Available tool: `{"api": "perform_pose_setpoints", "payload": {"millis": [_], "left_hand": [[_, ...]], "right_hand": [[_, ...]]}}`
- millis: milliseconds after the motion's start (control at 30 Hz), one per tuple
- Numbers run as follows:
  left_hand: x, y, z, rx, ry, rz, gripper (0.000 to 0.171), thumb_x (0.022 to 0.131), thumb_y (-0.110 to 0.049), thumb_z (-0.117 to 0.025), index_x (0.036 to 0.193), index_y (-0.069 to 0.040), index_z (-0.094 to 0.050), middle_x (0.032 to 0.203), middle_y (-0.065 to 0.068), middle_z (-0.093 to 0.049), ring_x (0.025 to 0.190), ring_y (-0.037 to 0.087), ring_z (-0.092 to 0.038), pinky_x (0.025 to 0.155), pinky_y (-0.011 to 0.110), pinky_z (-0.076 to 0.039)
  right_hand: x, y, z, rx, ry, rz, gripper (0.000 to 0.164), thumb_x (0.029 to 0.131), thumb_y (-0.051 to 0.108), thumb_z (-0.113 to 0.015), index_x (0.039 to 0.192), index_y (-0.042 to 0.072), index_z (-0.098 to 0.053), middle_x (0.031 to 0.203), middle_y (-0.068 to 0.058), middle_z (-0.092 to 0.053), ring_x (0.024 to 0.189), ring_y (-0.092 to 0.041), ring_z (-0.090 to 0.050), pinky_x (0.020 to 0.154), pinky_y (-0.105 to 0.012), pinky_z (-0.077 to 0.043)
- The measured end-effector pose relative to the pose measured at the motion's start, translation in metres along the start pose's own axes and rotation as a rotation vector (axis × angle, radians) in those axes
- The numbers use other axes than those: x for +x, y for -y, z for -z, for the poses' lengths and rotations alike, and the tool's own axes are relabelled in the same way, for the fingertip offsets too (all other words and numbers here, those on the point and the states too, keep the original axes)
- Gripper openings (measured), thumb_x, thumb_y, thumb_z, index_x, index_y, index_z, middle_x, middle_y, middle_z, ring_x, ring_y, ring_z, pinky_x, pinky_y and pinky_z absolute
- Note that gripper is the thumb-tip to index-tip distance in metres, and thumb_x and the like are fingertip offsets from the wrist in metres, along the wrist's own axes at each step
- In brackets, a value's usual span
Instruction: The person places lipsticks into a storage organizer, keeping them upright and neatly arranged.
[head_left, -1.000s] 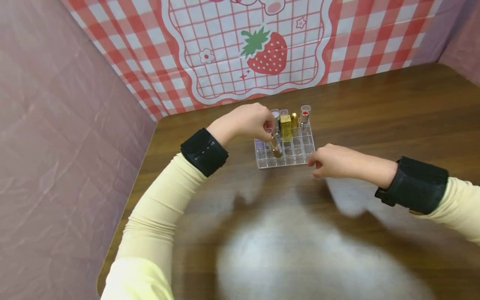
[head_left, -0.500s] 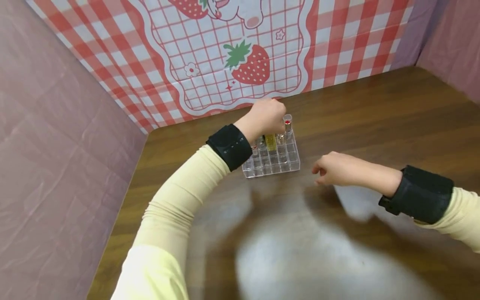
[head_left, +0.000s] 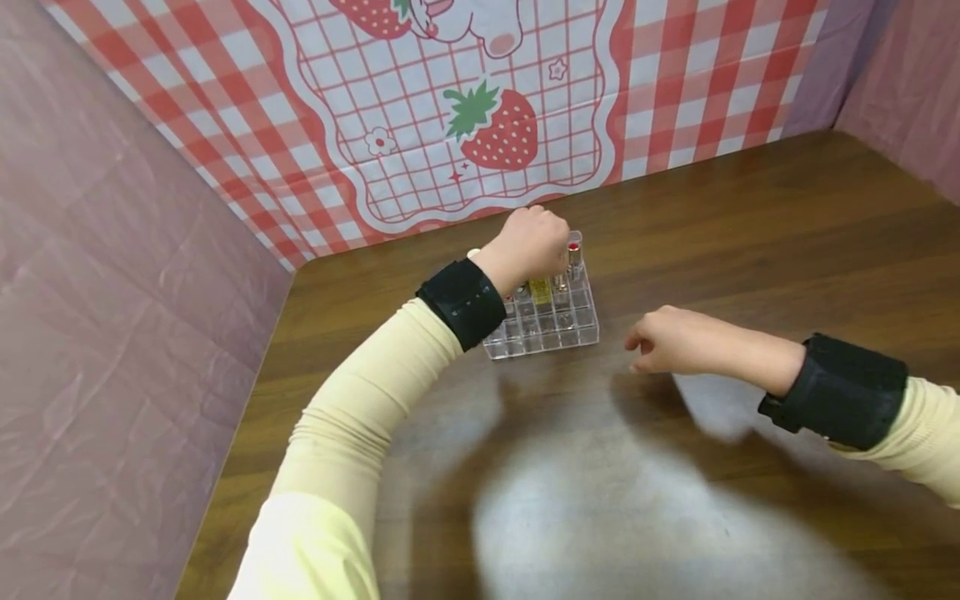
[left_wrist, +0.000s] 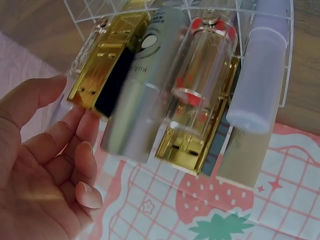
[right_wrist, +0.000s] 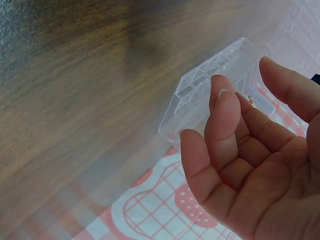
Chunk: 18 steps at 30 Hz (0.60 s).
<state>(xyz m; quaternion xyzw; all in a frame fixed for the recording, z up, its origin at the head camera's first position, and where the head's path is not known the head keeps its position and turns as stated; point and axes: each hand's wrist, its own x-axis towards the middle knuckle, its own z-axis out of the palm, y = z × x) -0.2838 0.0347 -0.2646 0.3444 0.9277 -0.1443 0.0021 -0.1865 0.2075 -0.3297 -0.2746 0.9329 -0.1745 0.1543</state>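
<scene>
A clear acrylic lipstick stand (head_left: 543, 340), divided into small cells, sits on the table and bears several lipsticks. My left hand (head_left: 528, 242) reaches over its back right part. In the left wrist view, the thumb and index finger come right at the edge of a gold lipstick tube (left_wrist: 102, 70), which hides the index fingertip; I cannot tell whether they pinch something behind it. Beside it stand a silver-green tube (left_wrist: 145, 80), a clear tube with red bands (left_wrist: 202, 65) and a lilac tube (left_wrist: 257, 75). My right hand (head_left: 678, 340), fingers loosely bent and holding nothing, hovers right of the stand.
At the stand's back right corner is a clear-capped lipstick with a red tip (head_left: 574, 252). A red-and-white checked strawberry cloth (head_left: 420, 108) hangs behind the wooden table (head_left: 750, 225). Pink cloth (head_left: 112, 292) hangs at the left.
My left hand has let go of a rose-gold lipstick at the stand's left and moved to its back right. My right hand, near the front right corner before, is now apart from the stand.
</scene>
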Motion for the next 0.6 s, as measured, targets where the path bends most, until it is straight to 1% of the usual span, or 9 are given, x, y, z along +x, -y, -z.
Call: {"api": "perform_pose_setpoints", "payload": {"millis": [100,167,233,300,367,467,500,533,600], "left_hand": [[-0.003,0.003,0.005,-0.020,0.001,0.011,0.022,0.087,-0.020,-0.049,0.065,-0.015,-0.045,0.079,0.002,-0.056,0.085,0.022,-0.054,0.075,0.035,-0.045],[-0.006,0.006,0.010,-0.029,0.007,0.023,0.024,0.087,-0.027,-0.054,0.068,-0.015,-0.047,0.081,0.001,-0.056,0.087,0.022,-0.055,0.077,0.035,-0.045],[-0.010,0.011,0.015,-0.037,0.016,0.039,0.027,0.087,-0.028,-0.056,0.067,-0.014,-0.044,0.074,0.000,-0.050,0.081,0.019,-0.052,0.075,0.031,-0.041],[-0.015,0.018,0.018,-0.056,0.004,0.057,0.030,0.087,-0.028,-0.056,0.065,-0.015,-0.040,0.069,-0.001,-0.042,0.074,0.018,-0.046,0.071,0.030,-0.037],[-0.021,0.026,0.018,-0.083,-0.029,0.085,0.034,0.087,-0.022,-0.055,0.061,-0.015,-0.035,0.064,-0.002,-0.033,0.068,0.016,-0.037,0.065,0.028,-0.031],[-0.032,0.039,0.013,-0.146,-0.113,0.144,0.034,0.086,-0.015,-0.050,0.057,-0.013,-0.033,0.059,-0.001,-0.028,0.059,0.015,-0.028,0.056,0.026,-0.025],[-0.037,0.043,0.008,-0.164,-0.153,0.165,0.032,0.085,-0.013,-0.049,0.057,-0.012,-0.035,0.058,-0.001,-0.029,0.059,0.015,-0.029,0.055,0.026,-0.025],[-0.041,0.047,0.003,-0.179,-0.190,0.190,0.027,0.086,-0.013,-0.049,0.059,-0.010,-0.044,0.058,0.001,-0.036,0.058,0.015,-0.034,0.054,0.026,-0.029],[-0.050,0.053,-0.009,-0.207,-0.254,0.238,0.021,0.088,-0.016,-0.049,0.073,-0.006,-0.061,0.067,0.005,-0.055,0.064,0.018,-0.049,0.059,0.028,-0.040]], "right_hand": [[0.000,-0.002,0.001,0.010,-0.002,0.000,0.034,0.078,0.017,-0.068,0.101,-0.007,-0.065,0.078,-0.002,-0.064,0.071,-0.012,-0.057,0.063,-0.034,-0.047],[-0.001,-0.003,0.003,0.018,0.000,-0.007,0.034,0.078,0.017,-0.068,0.102,-0.007,-0.065,0.079,-0.002,-0.064,0.072,-0.013,-0.058,0.063,-0.034,-0.047],[-0.001,-0.004,0.006,0.015,-0.016,-0.010,0.033,0.079,0.016,-0.067,0.102,-0.007,-0.065,0.080,-0.004,-0.065,0.073,-0.014,-0.059,0.064,-0.035,-0.048],[-0.001,-0.007,0.010,0.004,-0.068,-0.009,0.030,0.080,0.015,-0.066,0.102,-0.007,-0.065,0.082,-0.006,-0.066,0.074,-0.017,-0.060,0.065,-0.036,-0.048],[-0.002,-0.010,0.014,-0.013,-0.190,0.008,0.026,0.082,0.014,-0.065,0.100,-0.006,-0.065,0.083,-0.009,-0.066,0.075,-0.020,-0.061,0.065,-0.038,-0.048],[-0.001,-0.019,0.019,-0.023,-0.440,0.047,0.023,0.085,0.014,-0.063,0.099,-0.004,-0.066,0.088,-0.014,-0.066,0.081,-0.026,-0.061,0.071,-0.043,-0.047],[-0.001,-0.022,0.020,-0.023,-0.519,0.057,0.024,0.086,0.015,-0.062,0.100,-0.004,-0.065,0.092,-0.017,-0.065,0.085,-0.029,-0.060,0.075,-0.045,-0.045],[0.000,-0.025,0.020,-0.026,-0.580,0.059,0.026,0.087,0.016,-0.062,0.102,-0.004,-0.064,0.095,-0.019,-0.064,0.090,-0.032,-0.058,0.080,-0.047,-0.043],[0.002,-0.034,0.020,-0.025,-0.659,0.051,0.031,0.088,0.017,-0.059,0.108,-0.005,-0.061,0.104,-0.023,-0.060,0.100,-0.037,-0.053,0.087,-0.052,-0.037]]}}
